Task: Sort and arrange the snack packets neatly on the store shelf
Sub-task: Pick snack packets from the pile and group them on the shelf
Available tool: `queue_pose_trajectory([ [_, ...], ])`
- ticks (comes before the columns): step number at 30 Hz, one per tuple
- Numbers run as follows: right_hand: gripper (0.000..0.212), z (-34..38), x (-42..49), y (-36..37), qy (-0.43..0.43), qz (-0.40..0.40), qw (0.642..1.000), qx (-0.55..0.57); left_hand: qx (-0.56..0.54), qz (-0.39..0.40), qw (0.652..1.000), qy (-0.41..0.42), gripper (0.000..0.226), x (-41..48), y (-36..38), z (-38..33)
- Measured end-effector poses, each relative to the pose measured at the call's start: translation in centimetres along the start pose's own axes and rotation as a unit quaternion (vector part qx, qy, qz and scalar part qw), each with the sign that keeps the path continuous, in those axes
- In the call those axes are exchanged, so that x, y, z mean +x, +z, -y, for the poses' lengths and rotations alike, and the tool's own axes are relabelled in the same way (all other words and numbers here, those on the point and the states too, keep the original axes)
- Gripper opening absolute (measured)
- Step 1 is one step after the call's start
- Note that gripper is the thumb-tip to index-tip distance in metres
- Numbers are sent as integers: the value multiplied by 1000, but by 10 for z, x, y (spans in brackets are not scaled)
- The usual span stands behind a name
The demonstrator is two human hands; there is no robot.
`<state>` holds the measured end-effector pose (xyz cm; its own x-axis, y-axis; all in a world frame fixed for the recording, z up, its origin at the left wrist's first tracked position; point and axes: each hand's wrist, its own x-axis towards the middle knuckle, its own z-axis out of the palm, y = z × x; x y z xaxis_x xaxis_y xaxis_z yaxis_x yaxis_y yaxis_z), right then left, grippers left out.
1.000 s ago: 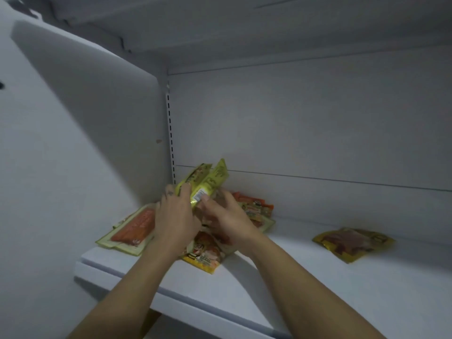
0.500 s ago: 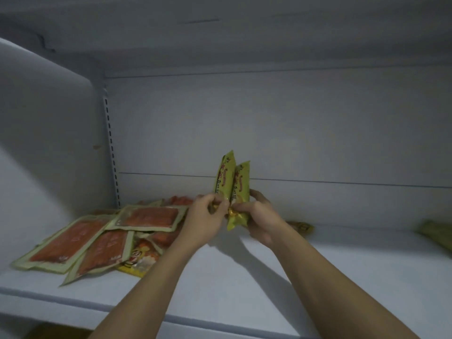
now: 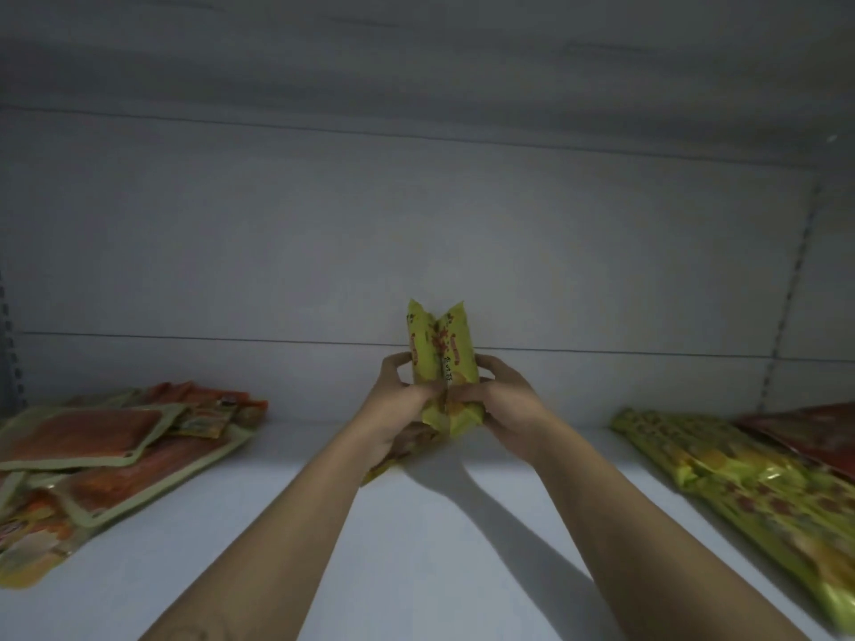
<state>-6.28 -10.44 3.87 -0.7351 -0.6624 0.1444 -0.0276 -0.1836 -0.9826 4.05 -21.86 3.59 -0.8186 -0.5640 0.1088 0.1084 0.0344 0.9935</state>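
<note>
White shelf board [image 3: 439,562] is seen across lower frame in dim light, w/ arm shadows cast on it at ctr. Pale back panel [image 3: 416,233] fills mid frame, and a thin horizontal seam is run across it. Underside of upper shelf [image 3: 416,48] is seen along the top. Slotted upright [image 3: 792,289] is seen at right end of the panel, second upright [image 3: 8,344] at far left edge.

Bay contents:
- Orange pkts [image 3: 88,437] w/ pale borders are piled flat and overlapped at left, not squared up.
- Smaller yellow-orange pkts [image 3: 27,548] are mixed in at lower left.
- Yellow-green pkts [image 3: 749,492] are laid flat side by side at right, running twd lower right corner.
- Red pkt [image 3: 814,432] is partly seen behind them at right edge. Print can't be read.

Two yellow pkts [image 3: 442,358] are held upright at frame ctr, pressed side by side, above the board and in front of the panel. Lower halves are gripped: left hand [image 3: 398,409] is wrapped round the left one and right hand [image 3: 509,409] round the right one, fingers curled. A yellow pkt edge [image 3: 377,474] is seen on the board just below left hand. The rest is hidden.
</note>
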Motion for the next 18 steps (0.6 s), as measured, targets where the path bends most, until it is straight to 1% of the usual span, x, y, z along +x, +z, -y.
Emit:
queue_pose_trajectory([
  [3,59,3,2,-24,-8,-12,998,-67,-43,-13,999,-20,59,9,27,8],
  [5,58,-1,4,-39,-10,-25,996,-81,-80,-11,996,-30,57,14,40,16],
  [8,52,-19,3,-58,-10,-55,997,-61,-147,21,987,-58,49,19,48,29],
  [11,49,-38,0,-65,-29,-58,996,-67,-193,63,977,-72,51,22,49,39],
  [13,51,-44,4,-67,-41,-61,996,-56,-175,74,980,-56,53,25,47,42],
  [15,54,-45,8,-68,-45,-77,996,-22,-140,76,987,-36,56,28,43,45],
  [18,49,-46,9,-67,-44,-79,996,0,-99,108,988,-51,53,26,40,52],
])
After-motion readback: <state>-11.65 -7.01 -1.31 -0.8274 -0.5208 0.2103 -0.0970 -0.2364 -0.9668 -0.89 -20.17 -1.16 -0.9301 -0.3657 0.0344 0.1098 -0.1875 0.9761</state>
